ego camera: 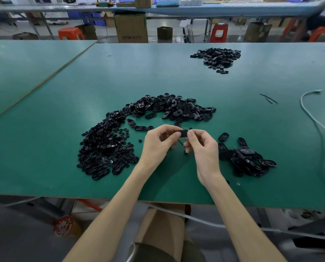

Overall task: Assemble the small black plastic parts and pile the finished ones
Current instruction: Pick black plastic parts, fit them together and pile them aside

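Small black oval part [182,133] pinched between both hands.

Big parts heap [139,129] left of hands (small heap [246,159] right), far heap [216,57] behind

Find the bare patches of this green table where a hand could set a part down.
Bare: the wide band between the middle pile and the far pile; the table left of the small-parts heap; the strip between the right pile and the white cable. Crowded: between the three near piles.
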{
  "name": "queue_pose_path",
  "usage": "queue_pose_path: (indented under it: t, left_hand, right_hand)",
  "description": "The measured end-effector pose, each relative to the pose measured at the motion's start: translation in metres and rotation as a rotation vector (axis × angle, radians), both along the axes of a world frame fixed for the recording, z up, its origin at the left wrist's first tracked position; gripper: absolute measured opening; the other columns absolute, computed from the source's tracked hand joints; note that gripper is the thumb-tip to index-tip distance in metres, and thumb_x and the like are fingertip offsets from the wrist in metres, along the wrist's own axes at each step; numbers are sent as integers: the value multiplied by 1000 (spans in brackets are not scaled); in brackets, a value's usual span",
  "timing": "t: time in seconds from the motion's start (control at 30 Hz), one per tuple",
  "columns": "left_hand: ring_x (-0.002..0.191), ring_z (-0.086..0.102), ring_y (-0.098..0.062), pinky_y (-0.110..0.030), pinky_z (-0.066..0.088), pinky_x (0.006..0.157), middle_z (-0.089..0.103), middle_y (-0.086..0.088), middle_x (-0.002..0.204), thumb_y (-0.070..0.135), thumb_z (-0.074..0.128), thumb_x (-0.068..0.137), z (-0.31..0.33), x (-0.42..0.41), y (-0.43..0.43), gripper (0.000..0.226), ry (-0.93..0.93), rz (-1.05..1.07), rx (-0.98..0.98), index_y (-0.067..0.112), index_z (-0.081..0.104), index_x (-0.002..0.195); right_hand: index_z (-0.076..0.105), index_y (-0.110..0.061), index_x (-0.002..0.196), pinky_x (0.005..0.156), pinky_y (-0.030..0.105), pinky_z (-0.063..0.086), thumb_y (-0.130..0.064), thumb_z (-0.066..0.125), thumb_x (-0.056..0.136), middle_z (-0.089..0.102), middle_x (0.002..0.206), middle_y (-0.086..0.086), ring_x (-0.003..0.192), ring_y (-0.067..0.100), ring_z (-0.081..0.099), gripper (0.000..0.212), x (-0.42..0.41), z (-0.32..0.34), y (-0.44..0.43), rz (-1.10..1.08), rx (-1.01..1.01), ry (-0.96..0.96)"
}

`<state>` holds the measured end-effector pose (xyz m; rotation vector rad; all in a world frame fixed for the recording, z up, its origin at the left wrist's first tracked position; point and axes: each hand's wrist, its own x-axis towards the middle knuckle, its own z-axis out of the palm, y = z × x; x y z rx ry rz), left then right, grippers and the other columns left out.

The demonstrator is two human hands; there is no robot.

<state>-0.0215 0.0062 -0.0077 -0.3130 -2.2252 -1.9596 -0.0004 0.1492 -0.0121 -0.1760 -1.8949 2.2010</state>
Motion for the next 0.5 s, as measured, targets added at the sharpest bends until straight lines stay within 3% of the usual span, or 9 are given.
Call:
queue_pose_path:
  t: [0.13, 0.3, 0.4, 0.47, 0.5]
  left_hand:
    - [73, 68, -25, -37, 57, 73, 76, -3, 84, 11, 73, 94, 7, 0, 0, 11, 21, 88, 38, 16, 77, 103]
    - [69, 64, -7, -23, 50, 61, 76, 10, 82, 12, 78, 87, 29, 0, 21, 14, 54, 12, -97, 25, 82, 93]
    - [80, 66, -5, -21, 52, 71, 72, 14, 89, 17, 82, 83, 40, 5, 54, 16, 99, -88, -165, 32, 82, 89]
    - [94, 54, 0, -24, 47, 82, 65, 16, 95, 26, 85, 81, 39, 9, 79, 15, 160, -88, -327, 38, 81, 88]
    - [94, 44, 3, -28, 43, 83, 61, 17, 95, 31, 86, 81, 37, 11, 89, 14, 187, -75, -425, 41, 80, 88]
  right_hand:
    - [70, -16, 105, 65, 23, 55, -12, 65, 102, 74, 88, 1, 72, 9, 68, 7, 1, 0, -1, 23, 84, 2]
    - [72, -13, 106, 63, 22, 50, -9, 63, 101, 74, 86, -1, 70, 5, 63, 11, 0, 2, -4, 84, 188, -12]
    - [63, 7, 125, 87, 38, 53, 5, 53, 102, 67, 96, 2, 96, 20, 60, 26, -1, -4, 0, 49, 220, -92]
    - [47, 23, 134, 100, 47, 46, 15, 40, 103, 56, 94, -2, 98, 21, 55, 33, 4, -11, 5, 78, 247, -135]
    - [43, 22, 137, 99, 44, 47, 16, 34, 104, 53, 94, -5, 93, 16, 55, 35, 9, -11, 7, 99, 351, -84]
